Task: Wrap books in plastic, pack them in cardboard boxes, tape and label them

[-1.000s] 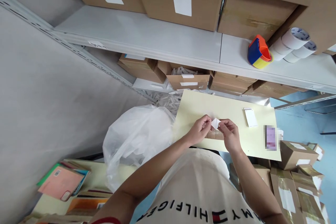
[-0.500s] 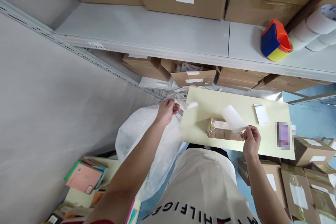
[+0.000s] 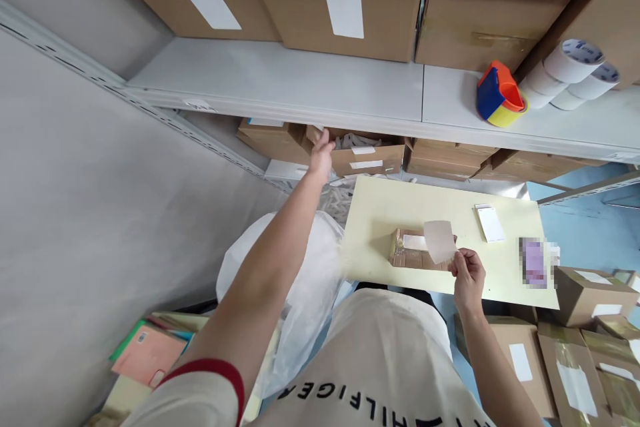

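My right hand (image 3: pixel 466 273) pinches a white label sheet (image 3: pixel 439 241) and holds it just above a small taped brown box (image 3: pixel 412 250) lying on the pale yellow table (image 3: pixel 400 210). My left hand (image 3: pixel 321 149) is stretched far forward at the open carton (image 3: pixel 367 157) on the lower shelf, at its left rim. Its fingers are partly hidden there, so what they hold does not show. The carton contains white strips.
A white plastic bag (image 3: pixel 300 280) bulges left of the table. A small white pad (image 3: pixel 490 223) lies on the table's right part. A colourful tape dispenser (image 3: pixel 497 95) and white tape rolls (image 3: pixel 570 73) sit on the shelf. Sealed cartons (image 3: pixel 565 353) stack at right.
My left hand pulled a white strip away from the label, swung left over the bag, then reached forward to the open carton. My right hand kept the label, now lower over the small box.
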{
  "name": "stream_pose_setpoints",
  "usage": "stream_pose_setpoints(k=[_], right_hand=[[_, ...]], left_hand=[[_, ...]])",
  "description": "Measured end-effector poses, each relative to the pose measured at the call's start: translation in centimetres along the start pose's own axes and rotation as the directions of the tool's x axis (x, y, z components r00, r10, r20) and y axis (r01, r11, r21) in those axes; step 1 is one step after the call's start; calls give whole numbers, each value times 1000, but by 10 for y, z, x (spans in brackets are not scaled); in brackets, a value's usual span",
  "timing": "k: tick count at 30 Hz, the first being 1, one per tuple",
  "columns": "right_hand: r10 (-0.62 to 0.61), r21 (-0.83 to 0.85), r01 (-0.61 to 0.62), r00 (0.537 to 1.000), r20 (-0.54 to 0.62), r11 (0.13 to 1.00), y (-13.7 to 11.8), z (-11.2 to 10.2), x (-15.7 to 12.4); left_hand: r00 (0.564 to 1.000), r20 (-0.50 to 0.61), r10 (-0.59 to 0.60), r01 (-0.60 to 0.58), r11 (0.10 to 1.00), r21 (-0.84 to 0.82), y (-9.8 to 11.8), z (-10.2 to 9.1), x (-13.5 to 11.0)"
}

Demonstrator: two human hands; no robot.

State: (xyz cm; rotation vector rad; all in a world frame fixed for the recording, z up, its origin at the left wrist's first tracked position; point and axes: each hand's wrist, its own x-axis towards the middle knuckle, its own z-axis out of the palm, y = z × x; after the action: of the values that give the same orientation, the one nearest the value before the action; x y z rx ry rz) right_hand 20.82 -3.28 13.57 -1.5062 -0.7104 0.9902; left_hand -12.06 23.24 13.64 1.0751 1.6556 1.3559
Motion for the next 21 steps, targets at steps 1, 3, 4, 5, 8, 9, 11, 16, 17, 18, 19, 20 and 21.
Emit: stream_pose_setpoints(k=[1, 3, 4, 5, 8, 9, 11, 16, 17, 18, 19, 20, 21], right_hand=[[-3, 2, 3, 1000, 22, 1000, 0, -1, 1], [-6, 4, 6, 998, 60, 1000, -2, -3, 4], [-5, 10, 5, 997, 75, 1000, -3, -4, 6], [-2, 21, 1, 996, 90, 1000, -4, -5, 7], [20, 64, -30, 988, 154, 997, -9, -7, 10], [32, 77, -47, 983, 181, 996, -10, -8, 11], [60, 104, -87, 969, 239, 991, -13, -10, 11], [75, 107, -129, 912, 404, 986, -12, -30, 13], [64, 81, -112, 894, 444, 990, -11, -37, 14], [47, 46, -78, 880, 473, 996, -9, -45, 16], [23, -4, -25, 878, 478, 1000, -7, -53, 18], [-4, -67, 40, 888, 461, 997, -6, -61, 19], [-32, -140, 101, 904, 427, 985, -4, -69, 21]], left_hand=[[999, -24, -32, 32, 999, 26, -2, -2, -21], [999, 19, 45, -46, 993, 108, -3, 0, -81], [987, 93, 134, -147, 978, 151, -1, 3, -117], [949, 219, 227, -269, 945, 187, 4, 10, -153], [772, 512, 376, -557, 788, 261, 22, 39, -248], [733, 561, 384, -612, 732, 298, 28, 50, -270], [692, 609, 388, -680, 634, 369, 34, 69, -300], [696, 584, 419, -700, 577, 421, 29, 92, -322], [720, 556, 416, -674, 611, 416, 27, 93, -323], [756, 517, 401, -629, 662, 407, 26, 94, -325], [802, 470, 369, -564, 726, 393, 24, 94, -327], [851, 419, 316, -477, 798, 367, 22, 94, -329], [896, 375, 240, -371, 868, 331, 20, 94, -331]])
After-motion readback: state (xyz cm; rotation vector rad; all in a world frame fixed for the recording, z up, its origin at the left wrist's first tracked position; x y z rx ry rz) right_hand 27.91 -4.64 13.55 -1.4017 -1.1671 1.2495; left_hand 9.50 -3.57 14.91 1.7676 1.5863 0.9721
